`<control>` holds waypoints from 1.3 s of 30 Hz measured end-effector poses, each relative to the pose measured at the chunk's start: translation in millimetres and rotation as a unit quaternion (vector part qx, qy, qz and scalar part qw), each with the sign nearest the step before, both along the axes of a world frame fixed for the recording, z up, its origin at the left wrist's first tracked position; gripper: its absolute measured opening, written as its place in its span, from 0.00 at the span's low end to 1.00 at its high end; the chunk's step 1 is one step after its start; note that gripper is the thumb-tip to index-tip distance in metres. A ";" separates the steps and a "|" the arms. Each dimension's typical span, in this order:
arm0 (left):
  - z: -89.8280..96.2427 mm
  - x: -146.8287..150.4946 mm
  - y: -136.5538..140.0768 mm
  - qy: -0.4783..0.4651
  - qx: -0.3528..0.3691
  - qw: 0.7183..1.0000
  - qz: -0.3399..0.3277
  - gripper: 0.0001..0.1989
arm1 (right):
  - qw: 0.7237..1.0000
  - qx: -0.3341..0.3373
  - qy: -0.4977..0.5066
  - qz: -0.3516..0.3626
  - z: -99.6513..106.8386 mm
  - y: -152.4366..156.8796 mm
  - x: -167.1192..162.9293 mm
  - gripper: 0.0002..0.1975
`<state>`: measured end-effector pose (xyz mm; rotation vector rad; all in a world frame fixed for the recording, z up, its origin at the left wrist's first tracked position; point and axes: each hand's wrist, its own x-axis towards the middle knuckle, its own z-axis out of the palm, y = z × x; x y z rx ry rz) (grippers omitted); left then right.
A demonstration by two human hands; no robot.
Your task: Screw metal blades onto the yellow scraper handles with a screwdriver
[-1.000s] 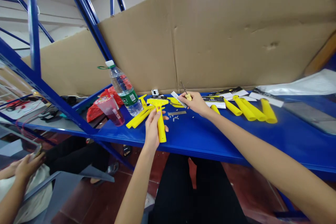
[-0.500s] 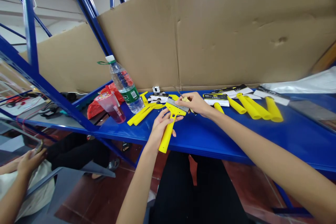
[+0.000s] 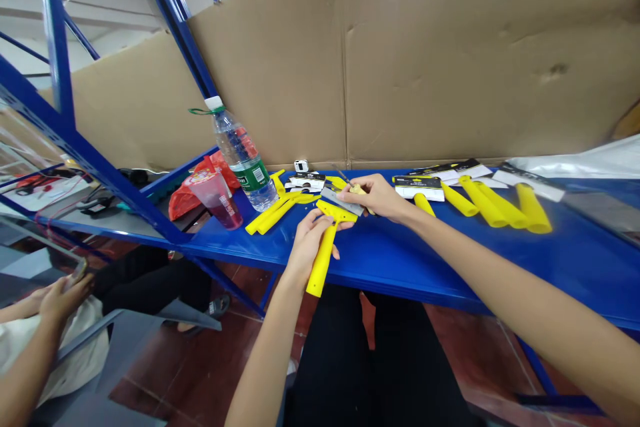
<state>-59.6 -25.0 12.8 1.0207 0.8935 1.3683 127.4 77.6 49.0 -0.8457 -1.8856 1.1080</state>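
Note:
My left hand [image 3: 306, 243] is wrapped round a yellow scraper [image 3: 323, 260], its thumb up by the wide head and its handle slanting down towards me. Along the top edge of that head lies a flat grey plate [image 3: 334, 201]. My right hand [image 3: 381, 196] is closed on what looks like a screwdriver [image 3: 357, 189] with a pale yellow handle, its thin shaft pointing up and away to the left. The right fingertips are at the grey plate. Whether they also pinch the plate is hard to make out.
Yellow handles [image 3: 483, 203] and carded packs [image 3: 419, 188] lie right on the blue table [image 3: 400, 260]. More yellow scrapers [image 3: 273, 213] lie left, near a water bottle [image 3: 245, 163] and a red cup [image 3: 215, 199]. Cardboard [image 3: 425, 67] stands behind. A seated person [image 3: 55, 320] is at left.
My left thumb has shifted up towards the scraper's head. The right hand still holds the screwdriver by the plate. The whole view has turned slightly.

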 end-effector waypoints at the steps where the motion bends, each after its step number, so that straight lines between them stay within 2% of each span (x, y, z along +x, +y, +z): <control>1: -0.1 0.1 0.2 0.000 -0.005 1.000 -0.002 0.18 | 1.000 0.001 -0.012 0.009 -0.8 -0.3 -0.6 0.21; 6: -1.5 1.2 0.4 0.008 -0.020 1.000 0.015 0.21 | 0.998 0.016 -0.040 0.038 -3.9 -3.5 -4.3 0.20; 13: -2.1 -1.6 1.4 0.037 -0.041 0.998 0.015 0.24 | 0.995 -0.044 -0.040 0.082 -2.9 -6.6 -4.3 0.24; 15: -1.3 -1.9 1.1 0.036 -0.038 0.998 0.026 0.23 | 0.996 -0.048 -0.022 0.075 -3.4 -5.5 -4.6 0.26; 17: 0.0 -1.5 -0.9 0.020 -0.023 0.998 0.060 0.21 | 0.998 -0.043 -0.010 0.036 -4.1 -0.8 -3.1 0.27; 20: 2.7 -0.4 -7.8 -0.028 0.027 0.990 0.139 0.21 | 0.993 0.028 -0.086 -0.072 -5.6 15.2 6.4 0.23; 22: 4.4 0.3 -13.1 -0.056 0.054 0.981 0.179 0.22 | 0.965 0.121 -0.196 -0.127 -7.9 29.4 17.0 0.15; 23: 4.9 0.6 -15.3 -0.065 0.062 0.977 0.193 0.22 | 0.948 0.155 -0.245 -0.134 -9.5 36.4 22.7 0.13; 25: 5.4 1.2 -17.9 -0.079 0.072 0.971 0.215 0.22 | 0.925 0.176 -0.313 -0.127 -13.7 47.7 32.5 0.12; 29: 4.5 1.0 -16.6 -0.104 0.074 0.962 0.242 0.20 | 0.916 0.171 -0.344 -0.120 -21.0 58.3 37.7 0.15; 34: 4.0 -0.2 -12.9 -0.125 0.062 0.958 0.249 0.19 | 0.916 0.170 -0.334 -0.142 -17.6 73.5 17.1 0.17; 39: 5.6 0.4 -11.3 -0.125 0.039 0.962 0.240 0.21 | 0.926 0.069 -0.355 -0.109 -4.9 99.4 -6.6 0.26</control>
